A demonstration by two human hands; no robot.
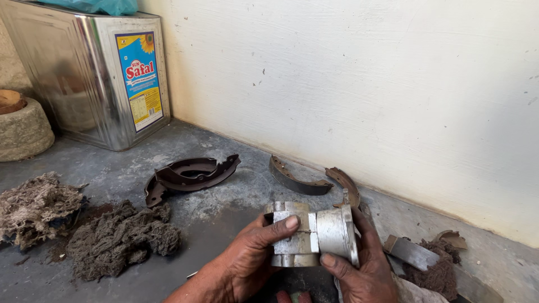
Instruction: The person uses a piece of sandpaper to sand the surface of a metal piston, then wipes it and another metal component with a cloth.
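Both hands are up front, low in the view, and they share 1 grey metal block [311,234], a chunky silvery casting with flat faces and a rounded end. The left hand [247,258] comes in from below, wrist bent, thumb laid flat across the block's front face, the other fingers wrapped behind and out of sight. The right hand [365,269] cups the rounded end from underneath, thumb pressed on the lower edge, fingers curled round the back. So both sets of fingers are closed on the block, held just above the grey floor [224,219].

Beyond it, 2 curved brake shoes [306,180] lie by the wall [365,84], another dark stacked pair [188,175] sits to the left. Clumps of dirty fibre waste [120,238] spread on the left, and a shiny square tin [92,70] stands in the corner.
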